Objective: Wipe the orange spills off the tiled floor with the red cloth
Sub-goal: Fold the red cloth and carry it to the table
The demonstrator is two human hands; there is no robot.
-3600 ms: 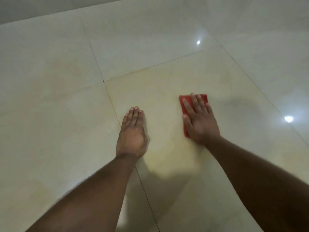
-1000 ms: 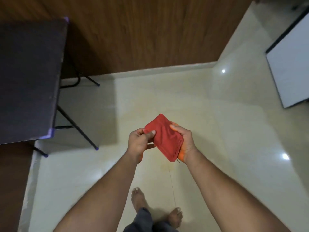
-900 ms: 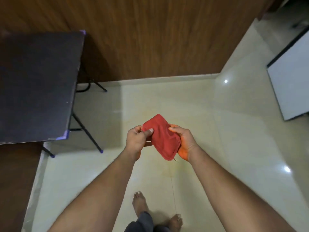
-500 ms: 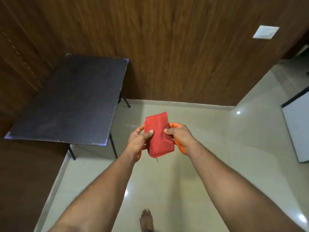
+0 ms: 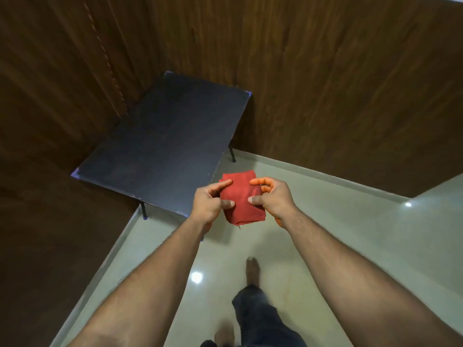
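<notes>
Both hands (left (image 5: pixel 209 204), right (image 5: pixel 271 200)) pinching red cloth (image 5: pixel 241 199)

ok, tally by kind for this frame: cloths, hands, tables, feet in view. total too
Red cloth: 1, folded, held off the floor
Hands: 2, left hand and right hand, both gripping it
Dark table: 1
Bare feet: 2, one forward, one at the bottom edge
Total: 6

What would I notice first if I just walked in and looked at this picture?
The bright red cloth in the middle, folded up and held off the floor by the left hand and the right hand, one on each side. Behind it to the left stands a dark table in the corner of the brown wooden walls.
</notes>
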